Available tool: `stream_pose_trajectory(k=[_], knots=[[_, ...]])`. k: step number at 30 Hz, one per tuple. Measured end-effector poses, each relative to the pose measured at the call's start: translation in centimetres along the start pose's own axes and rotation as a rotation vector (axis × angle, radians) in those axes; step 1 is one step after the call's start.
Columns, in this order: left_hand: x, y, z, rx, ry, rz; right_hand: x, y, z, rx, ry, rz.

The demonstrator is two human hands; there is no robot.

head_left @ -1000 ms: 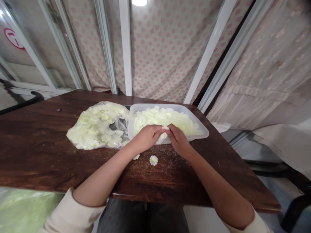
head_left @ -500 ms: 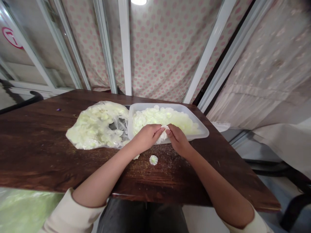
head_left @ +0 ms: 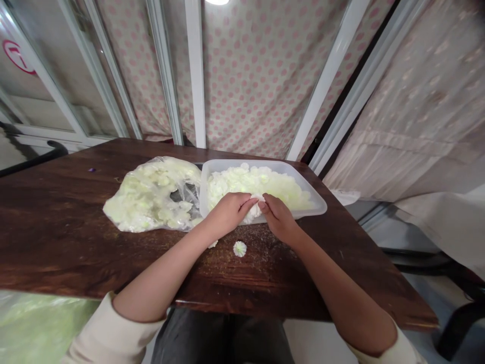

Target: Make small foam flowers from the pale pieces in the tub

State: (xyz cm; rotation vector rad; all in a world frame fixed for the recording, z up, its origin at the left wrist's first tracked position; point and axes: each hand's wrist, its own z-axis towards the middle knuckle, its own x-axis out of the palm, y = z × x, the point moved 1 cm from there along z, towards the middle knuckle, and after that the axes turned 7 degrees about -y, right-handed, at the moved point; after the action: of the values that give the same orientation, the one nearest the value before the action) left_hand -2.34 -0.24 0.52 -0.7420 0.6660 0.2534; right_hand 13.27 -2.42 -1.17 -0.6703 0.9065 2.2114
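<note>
Between my two hands is a white, ruffled artificial flower piece [head_left: 254,212], held just over the near rim of a clear plastic tub. My left hand [head_left: 232,211] pinches it from the left, thumb and fingers closed. From the right, my right hand [head_left: 279,216] is closed on the same piece, its thumb against the petals. Behind my hands, the tub [head_left: 317,206] is filled with many pale white-green flower pieces [head_left: 261,179]. A single small flower piece [head_left: 240,248] lies on the table below my hands. Another [head_left: 212,244] is partly hidden by my left forearm.
A clear plastic bag [head_left: 153,202] full of pale flower pieces lies left of the tub on the dark wooden table [head_left: 60,222]. At lower left is another bag [head_left: 38,328] with greenish contents. Chair parts [head_left: 458,323] stand at the right. Curtained glass panels rise behind the table.
Both hands stay in nearly the same place, holding the white flower piece. The view shifts very slightly; nothing on the table has visibly moved.
</note>
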Motion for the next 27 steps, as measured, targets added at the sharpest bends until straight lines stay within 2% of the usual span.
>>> stream_pose_trajectory(k=[10,15,23,27], knots=[[-0.6,-0.24,-0.03,0.004,0.12,-0.061,0.01,-0.15,-0.07,-0.006,-0.06,0.029],[-0.41,-0.37,0.03,-0.004,0.077,-0.016,-0.06,-0.15,-0.13,-0.014,-0.009,0.04],[0.0,-0.21,-0.01,-0.011,0.031,-0.006,0.15,-0.42,-0.02,0.015,-0.038,0.025],[-0.21,0.01,0.06,-0.101,-0.094,-0.019,-0.04,-0.33,0.11,0.027,0.039,0.084]])
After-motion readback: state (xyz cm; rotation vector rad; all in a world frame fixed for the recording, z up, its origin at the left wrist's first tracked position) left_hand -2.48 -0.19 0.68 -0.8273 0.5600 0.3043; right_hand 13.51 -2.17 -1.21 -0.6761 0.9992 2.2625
